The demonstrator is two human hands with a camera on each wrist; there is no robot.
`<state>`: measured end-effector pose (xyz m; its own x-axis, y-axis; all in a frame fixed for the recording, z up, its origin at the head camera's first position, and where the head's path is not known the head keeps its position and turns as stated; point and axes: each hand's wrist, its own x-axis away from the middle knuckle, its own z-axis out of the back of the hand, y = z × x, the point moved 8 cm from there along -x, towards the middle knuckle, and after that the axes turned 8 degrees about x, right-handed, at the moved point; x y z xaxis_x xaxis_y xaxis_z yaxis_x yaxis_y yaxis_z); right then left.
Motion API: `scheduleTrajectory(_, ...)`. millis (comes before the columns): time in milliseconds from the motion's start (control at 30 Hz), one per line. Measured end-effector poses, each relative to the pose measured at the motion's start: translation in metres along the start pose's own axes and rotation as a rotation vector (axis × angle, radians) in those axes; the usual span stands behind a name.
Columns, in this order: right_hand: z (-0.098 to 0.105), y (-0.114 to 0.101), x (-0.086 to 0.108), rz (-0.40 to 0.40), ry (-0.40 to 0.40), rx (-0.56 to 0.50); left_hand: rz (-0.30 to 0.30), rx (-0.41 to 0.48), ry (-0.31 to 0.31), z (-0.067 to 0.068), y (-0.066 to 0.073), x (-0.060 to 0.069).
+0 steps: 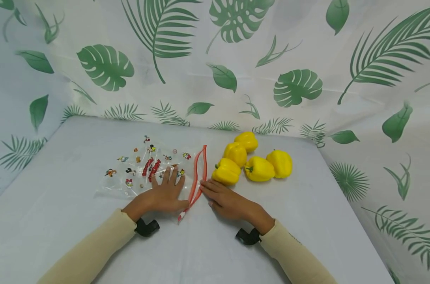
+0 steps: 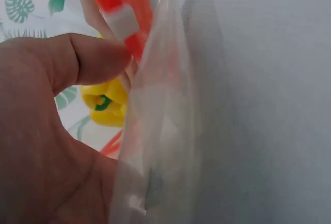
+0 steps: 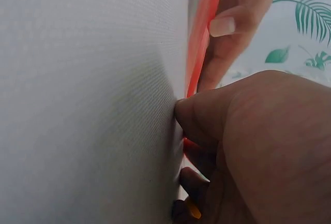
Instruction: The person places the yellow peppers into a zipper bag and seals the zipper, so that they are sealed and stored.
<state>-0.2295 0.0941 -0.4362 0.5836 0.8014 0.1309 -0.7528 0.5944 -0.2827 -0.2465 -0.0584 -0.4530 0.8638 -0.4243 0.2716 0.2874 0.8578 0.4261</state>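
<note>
Looks early on: clear printed bag (image 1: 138, 169) lies flat under the left hand (image 1: 167, 195), fingers spread over it, thumb out at the red zip strip (image 1: 205, 165). Strip edges bow apart mid-length, so mouth seems partly done, not wide. Right hand (image 1: 227, 200) has fingers extended close together, tips at the strip, thumb apart; no pinch visible. All five yellow peppers (image 1: 234, 154) sit outside the bag, just beyond the right fingers; none bagged, none held.
</note>
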Motion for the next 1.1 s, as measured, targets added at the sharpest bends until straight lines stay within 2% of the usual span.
scheduleTrajectory(200, -0.003, 0.003, -0.001, -0.017, -0.011, 0.007, -0.004, 0.047, 0.032, -0.002, 0.002, 0.000)
scheduleTrajectory(367, -0.003, 0.004, -0.002, -0.017, -0.013, 0.008, 0.007, 0.033, 0.064, -0.001, 0.006, 0.000)
scheduleTrajectory(500, -0.003, 0.004, -0.001, -0.009, -0.008, 0.014, -0.024, 0.001, 0.096, 0.002, 0.014, 0.002)
scheduleTrajectory(633, -0.001, 0.001, 0.000, 0.019, 0.014, 0.024, -0.062, -0.008, 0.090, 0.000, 0.023, 0.004)
scheduleTrajectory(700, -0.001, 0.000, 0.000, 0.031, 0.023, 0.027, -0.068, 0.014, 0.085, -0.003, 0.026, 0.004)
scheduleTrajectory(933, 0.000, 0.000, -0.001, 0.016, 0.014, 0.015, -0.008, 0.032, 0.093, -0.009, 0.025, -0.001)
scheduleTrajectory(1100, -0.002, 0.000, -0.001, 0.001, -0.002, 0.006, 0.000, 0.032, 0.143, -0.005, 0.023, -0.004)
